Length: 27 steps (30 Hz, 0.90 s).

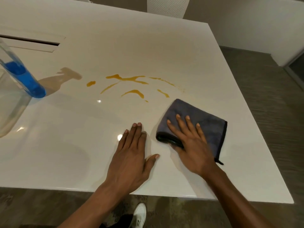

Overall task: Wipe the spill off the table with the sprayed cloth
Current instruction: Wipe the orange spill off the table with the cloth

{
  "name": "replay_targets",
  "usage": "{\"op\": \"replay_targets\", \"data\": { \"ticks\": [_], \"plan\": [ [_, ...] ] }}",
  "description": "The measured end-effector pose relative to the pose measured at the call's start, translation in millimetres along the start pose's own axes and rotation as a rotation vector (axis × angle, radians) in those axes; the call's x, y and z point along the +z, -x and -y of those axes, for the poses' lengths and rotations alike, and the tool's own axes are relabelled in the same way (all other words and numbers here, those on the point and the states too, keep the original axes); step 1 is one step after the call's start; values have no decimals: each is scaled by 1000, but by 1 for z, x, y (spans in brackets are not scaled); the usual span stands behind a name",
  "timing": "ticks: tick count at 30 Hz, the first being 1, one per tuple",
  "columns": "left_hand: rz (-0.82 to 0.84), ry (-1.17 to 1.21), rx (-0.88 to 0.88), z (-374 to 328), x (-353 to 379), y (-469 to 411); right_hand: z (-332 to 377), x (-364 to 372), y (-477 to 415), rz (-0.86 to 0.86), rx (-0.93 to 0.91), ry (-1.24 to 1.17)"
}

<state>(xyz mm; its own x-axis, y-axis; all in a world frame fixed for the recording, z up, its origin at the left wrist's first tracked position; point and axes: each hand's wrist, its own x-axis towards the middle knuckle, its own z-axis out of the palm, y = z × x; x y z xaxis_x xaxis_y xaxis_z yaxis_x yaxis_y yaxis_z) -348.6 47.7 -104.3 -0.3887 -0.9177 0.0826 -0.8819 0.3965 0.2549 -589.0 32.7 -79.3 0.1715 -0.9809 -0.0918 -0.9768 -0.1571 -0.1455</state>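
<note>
An orange-yellow spill (pixel 131 84) lies in streaks and drops across the middle of the glossy white table (pixel 65 153). A folded dark grey cloth (pixel 209 122) rests on the table to the right of and nearer than the spill. My right hand (pixel 190 143) lies flat on the cloth with fingers spread, thumb at its folded near edge. My left hand (pixel 131 158) rests palm down on the bare table just left of the cloth, holding nothing.
A clear spray bottle with blue liquid (pixel 21 76) stands at the left edge of view. A long cable slot (pixel 31 41) is set into the table at the far left. A white chair (pixel 167 7) stands beyond the far edge. My white shoe (pixel 139 214) is below the near edge.
</note>
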Motion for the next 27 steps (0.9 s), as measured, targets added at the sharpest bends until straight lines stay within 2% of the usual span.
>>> {"op": "replay_targets", "data": {
  "ticks": [4, 7, 10, 12, 15, 17, 19, 23, 27],
  "plan": [
    [1, -18, -5, -1, -1, 0, -42, -5, 9, 0, 68, -49],
    [10, -30, -6, -2, -2, 1, -64, -11, -29, -20, 157, -76],
    [17, -31, -10, -2, -2, 1, -58, -11, -78, -47, 162, -64],
    [21, -32, -12, -3, -2, 1, -37, -10, -96, -29, 109, -63],
    [25, -24, -16, -2, -2, 0, -9, -2, -82, -34, -70, -31],
    [22, -26, -13, -2, -3, -1, -12, -1, -57, -50, -177, -37],
    [22, -32, -7, -2, -4, -1, -34, -3, -45, -38, -207, -58],
    [13, -43, 0, -4, -7, -1, -85, -13, -82, -35, -33, -99],
    [9, -59, -4, -4, -6, 0, -78, -22, -156, -21, 72, -92]
  ]
}}
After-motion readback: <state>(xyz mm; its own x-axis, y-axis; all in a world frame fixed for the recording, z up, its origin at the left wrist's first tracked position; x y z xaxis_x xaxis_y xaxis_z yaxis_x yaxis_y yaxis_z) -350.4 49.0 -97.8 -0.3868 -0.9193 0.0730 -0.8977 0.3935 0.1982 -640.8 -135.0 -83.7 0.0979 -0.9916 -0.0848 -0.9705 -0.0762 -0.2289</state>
